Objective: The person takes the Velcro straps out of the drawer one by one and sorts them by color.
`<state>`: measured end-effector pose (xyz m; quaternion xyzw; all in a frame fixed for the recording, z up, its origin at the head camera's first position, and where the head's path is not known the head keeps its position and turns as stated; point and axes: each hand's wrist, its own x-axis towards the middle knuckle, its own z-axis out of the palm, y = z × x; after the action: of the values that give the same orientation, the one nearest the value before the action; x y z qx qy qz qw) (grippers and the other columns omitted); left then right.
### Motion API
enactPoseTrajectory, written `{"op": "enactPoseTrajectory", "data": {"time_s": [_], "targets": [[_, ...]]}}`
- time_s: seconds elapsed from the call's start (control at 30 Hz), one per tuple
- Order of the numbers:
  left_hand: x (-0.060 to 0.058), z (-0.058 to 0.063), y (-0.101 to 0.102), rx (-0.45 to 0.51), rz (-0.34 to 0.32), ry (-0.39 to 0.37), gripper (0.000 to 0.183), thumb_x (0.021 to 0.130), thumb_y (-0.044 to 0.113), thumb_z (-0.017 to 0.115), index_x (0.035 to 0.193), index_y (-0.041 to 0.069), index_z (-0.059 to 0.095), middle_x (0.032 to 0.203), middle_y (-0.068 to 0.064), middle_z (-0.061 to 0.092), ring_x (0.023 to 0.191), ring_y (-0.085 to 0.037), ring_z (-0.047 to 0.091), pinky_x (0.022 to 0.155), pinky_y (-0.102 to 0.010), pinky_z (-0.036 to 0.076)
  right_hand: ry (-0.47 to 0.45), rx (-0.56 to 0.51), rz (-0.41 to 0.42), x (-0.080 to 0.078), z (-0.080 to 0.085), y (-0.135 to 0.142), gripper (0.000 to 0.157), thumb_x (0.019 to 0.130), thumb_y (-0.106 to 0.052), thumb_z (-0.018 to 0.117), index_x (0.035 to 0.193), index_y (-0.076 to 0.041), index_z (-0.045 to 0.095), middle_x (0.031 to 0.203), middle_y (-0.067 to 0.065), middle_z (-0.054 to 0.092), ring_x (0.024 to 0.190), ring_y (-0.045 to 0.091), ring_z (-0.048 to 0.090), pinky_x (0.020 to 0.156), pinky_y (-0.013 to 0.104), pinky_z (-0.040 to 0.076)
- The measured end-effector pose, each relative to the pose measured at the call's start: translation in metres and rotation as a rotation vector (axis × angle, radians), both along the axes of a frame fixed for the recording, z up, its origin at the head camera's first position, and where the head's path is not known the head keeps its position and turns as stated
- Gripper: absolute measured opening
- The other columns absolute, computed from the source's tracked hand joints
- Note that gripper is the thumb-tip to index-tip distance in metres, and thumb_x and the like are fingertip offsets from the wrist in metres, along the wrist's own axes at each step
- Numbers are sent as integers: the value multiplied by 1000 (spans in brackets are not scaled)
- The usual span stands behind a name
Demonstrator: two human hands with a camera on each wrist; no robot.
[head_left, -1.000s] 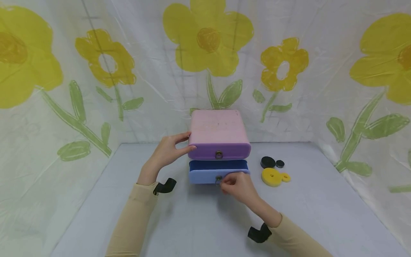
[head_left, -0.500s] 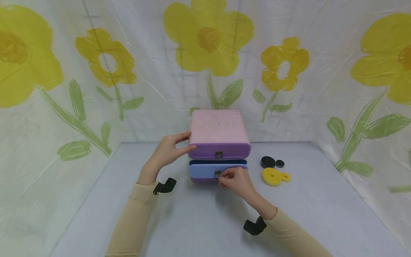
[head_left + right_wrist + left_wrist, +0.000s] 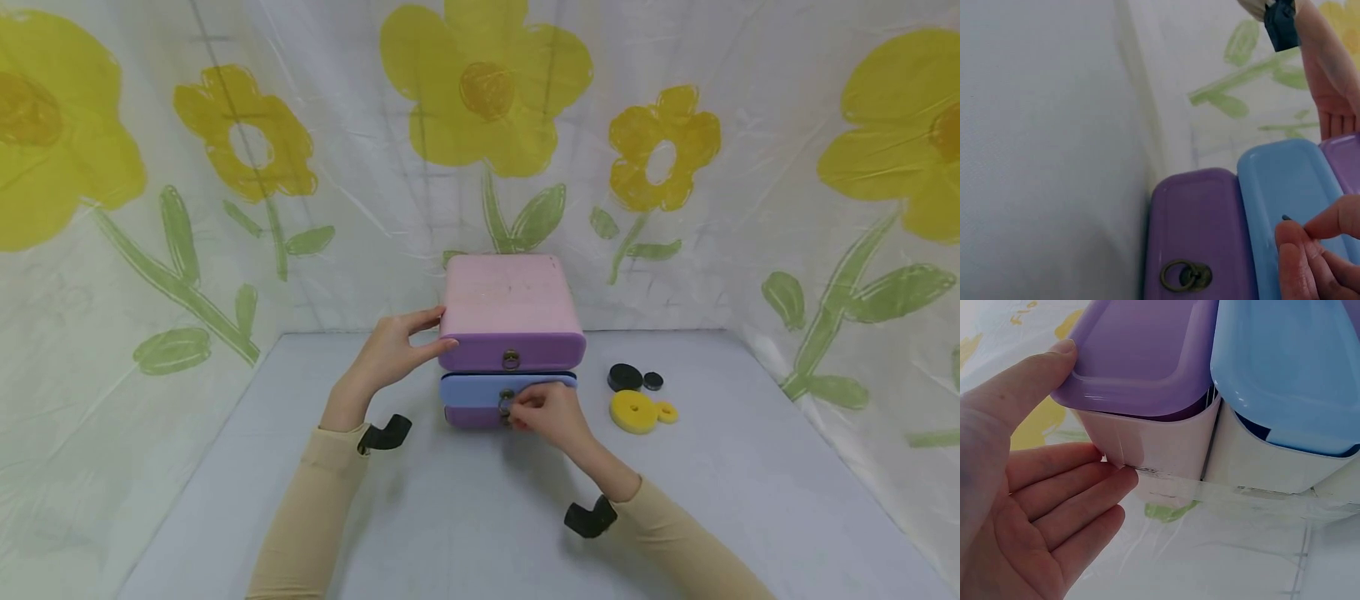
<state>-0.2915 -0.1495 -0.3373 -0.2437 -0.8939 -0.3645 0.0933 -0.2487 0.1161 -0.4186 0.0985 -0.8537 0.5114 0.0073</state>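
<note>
A small drawer cabinet [image 3: 510, 292] with a pink top stands at the back middle of the table. Purple drawer fronts sit at its top [image 3: 472, 354] and bottom [image 3: 468, 417], with a light blue drawer [image 3: 471, 390] between them. A narrow dark gap shows behind the blue front. My right hand [image 3: 553, 417] pinches that drawer's ring pull [image 3: 505, 404] between thumb and fingers. My left hand [image 3: 390, 354] steadies the cabinet's left side. Its thumb lies on the upper purple front's edge, and its extended fingers touch the pink wall, as the left wrist view shows.
Right of the cabinet lie a large black disc [image 3: 624, 377], a small black one [image 3: 653, 382], a large yellow disc [image 3: 633, 412] with a hole, and a small yellow ring [image 3: 667, 412]. A flower-printed sheet [image 3: 360, 233] hangs behind and around the white table [image 3: 480, 517].
The blue drawer has slid back into the cabinet, leaving only a slim gap, and the lower purple front has come into view. My right hand moved inward with it; my left hand stayed put.
</note>
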Motion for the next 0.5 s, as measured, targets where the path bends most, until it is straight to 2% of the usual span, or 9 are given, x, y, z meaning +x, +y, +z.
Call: {"op": "enactPoseTrajectory", "data": {"time_s": [0.5], "targets": [[0,1,0,2,-7,-9,71,82,54,67,141,19,48,135,-1,56,124,-21,54,101,-45,45,-4,-46,3,-7,1,-1,8,81,-9,70,79,-2,73,69,8,70,59,15,67,58,27,57]]}}
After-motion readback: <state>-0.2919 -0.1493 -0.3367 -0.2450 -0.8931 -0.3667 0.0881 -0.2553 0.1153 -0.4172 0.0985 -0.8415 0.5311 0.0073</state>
